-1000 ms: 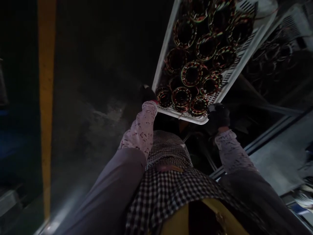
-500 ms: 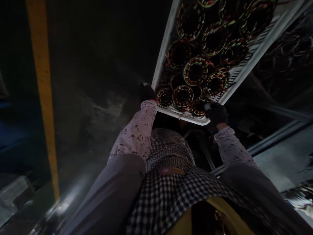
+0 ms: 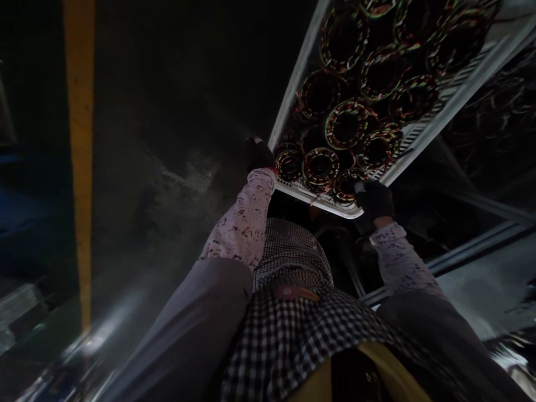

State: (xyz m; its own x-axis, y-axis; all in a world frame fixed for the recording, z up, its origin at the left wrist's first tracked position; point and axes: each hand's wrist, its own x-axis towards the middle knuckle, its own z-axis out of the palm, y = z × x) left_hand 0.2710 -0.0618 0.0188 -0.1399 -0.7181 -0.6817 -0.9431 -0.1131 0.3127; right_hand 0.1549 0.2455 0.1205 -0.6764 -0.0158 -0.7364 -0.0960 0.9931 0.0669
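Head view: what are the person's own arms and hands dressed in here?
Both hands wear dark, near-black gloves: the left hand shows a thin red edge at the cuff, the right hand is plain dark. Each forearm has a pale oversleeve speckled with small dark marks, the left sleeve and the right sleeve. Above them the upper arms are in plain grey cloth.

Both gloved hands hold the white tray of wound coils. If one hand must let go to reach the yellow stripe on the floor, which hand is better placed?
Probably the left hand: it grips the tray at the corner toward the yellow stripe. The right hand holds the far corner, with the person's body between.
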